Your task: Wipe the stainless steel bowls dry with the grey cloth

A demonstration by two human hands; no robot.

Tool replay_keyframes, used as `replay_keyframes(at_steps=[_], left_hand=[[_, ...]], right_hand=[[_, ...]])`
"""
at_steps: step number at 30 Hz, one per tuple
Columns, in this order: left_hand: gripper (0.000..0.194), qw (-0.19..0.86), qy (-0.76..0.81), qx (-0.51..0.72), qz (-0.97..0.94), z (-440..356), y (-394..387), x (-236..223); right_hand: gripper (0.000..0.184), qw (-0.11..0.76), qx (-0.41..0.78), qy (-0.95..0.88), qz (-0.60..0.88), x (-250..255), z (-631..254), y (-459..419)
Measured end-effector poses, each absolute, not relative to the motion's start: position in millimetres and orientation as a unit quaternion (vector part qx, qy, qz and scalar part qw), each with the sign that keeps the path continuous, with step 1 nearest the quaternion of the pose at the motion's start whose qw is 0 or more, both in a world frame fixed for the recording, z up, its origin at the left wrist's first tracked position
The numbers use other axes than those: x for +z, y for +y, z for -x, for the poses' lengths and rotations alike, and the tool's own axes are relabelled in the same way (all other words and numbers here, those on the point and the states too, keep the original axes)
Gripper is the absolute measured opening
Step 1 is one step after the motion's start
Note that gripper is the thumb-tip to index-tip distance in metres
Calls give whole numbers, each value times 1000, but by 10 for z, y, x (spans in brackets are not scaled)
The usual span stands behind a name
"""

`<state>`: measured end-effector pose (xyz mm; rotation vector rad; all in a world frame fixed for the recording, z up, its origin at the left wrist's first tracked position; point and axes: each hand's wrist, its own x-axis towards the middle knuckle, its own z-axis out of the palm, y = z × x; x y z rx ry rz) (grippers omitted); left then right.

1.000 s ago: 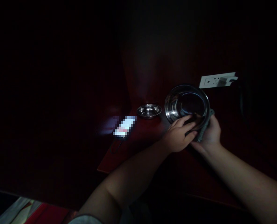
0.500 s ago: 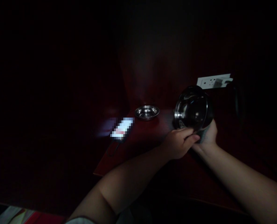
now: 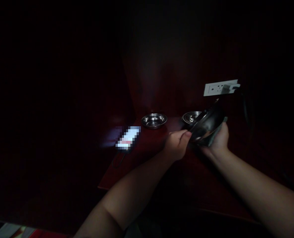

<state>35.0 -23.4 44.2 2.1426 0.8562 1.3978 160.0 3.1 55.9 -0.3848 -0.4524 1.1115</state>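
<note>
Steel bowl: glossy, dark in shadow, tilted steeply; left hand pinches its edge, right hand cups it through cloth.

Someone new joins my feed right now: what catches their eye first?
Probably the bright, pixelated phone, at the left of the dark red table. Next, right of centre, the tilted metal bowl between the left hand and right hand, a greenish cloth in the latter. Above, the white wall socket stands out.
</note>
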Motion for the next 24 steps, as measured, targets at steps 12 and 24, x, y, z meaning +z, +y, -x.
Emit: replay_keyframes(at_steps=[12,24], left_hand=[[49,197,331,545,-745,-288,-125,399],[49,201,331,550,-740,-273,-133,404]], right_hand=[[41,811,507,-223,185,616,-1577,-12],[43,807,501,-214,230,592,-1585,-6]])
